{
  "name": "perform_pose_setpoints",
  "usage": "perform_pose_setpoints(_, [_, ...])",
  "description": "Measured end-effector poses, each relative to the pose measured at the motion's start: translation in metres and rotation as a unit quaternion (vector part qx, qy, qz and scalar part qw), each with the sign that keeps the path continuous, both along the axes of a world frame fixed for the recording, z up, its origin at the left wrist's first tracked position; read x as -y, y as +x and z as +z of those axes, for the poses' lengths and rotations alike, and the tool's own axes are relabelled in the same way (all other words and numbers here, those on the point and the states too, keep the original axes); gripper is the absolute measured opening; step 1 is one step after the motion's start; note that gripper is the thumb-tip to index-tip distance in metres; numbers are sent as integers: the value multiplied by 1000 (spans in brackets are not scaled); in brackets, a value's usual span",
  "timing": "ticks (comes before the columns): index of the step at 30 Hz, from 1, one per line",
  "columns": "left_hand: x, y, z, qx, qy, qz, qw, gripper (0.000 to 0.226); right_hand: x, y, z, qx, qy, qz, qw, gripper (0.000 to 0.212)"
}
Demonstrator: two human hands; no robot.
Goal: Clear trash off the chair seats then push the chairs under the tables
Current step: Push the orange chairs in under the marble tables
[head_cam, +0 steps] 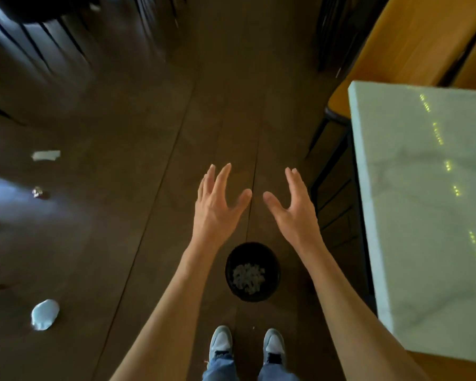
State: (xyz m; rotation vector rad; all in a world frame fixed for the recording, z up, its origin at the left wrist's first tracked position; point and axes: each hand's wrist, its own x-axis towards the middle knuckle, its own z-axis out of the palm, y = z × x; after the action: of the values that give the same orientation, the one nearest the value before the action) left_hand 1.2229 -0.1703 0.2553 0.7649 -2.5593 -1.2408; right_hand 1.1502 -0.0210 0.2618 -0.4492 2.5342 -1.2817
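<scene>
My left hand (217,204) and my right hand (291,210) are stretched out in front of me over the dark floor, both open with fingers spread and nothing in them. Below my wrists a black bin (252,272) stands on the floor with crumpled grey paper inside. To the right a pale marble table (429,210) fills the view. Beyond its far edge an orange chair (412,42) sits partly under the table, and its seat is bare. At the left lie several scraps: a white paper strip (46,155), a small foil ball (37,191) and a crumpled white wad (44,314).
Dark chair legs (39,45) stand blurred at the top left. More dark legs (333,37) show at the top right beside the orange chair. My two shoes (246,345) are just behind the bin. The wooden floor runs ahead between both rows.
</scene>
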Motion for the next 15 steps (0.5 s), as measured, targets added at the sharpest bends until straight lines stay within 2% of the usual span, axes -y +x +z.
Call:
perform_pose_setpoints(7, [-16, 28, 119, -50, -115, 11, 992, 78, -20, 6, 109, -103, 26, 23, 994, 86])
perform_pose_setpoints(13, [-21, 21, 181, -73, -157, 12, 985, 80, -26, 2, 161, -156, 30, 35, 987, 97])
perform_pose_setpoints(15, [-21, 16, 193, -79, -173, 11, 982, 80, -27, -4, 172, -160, 28, 34, 986, 94])
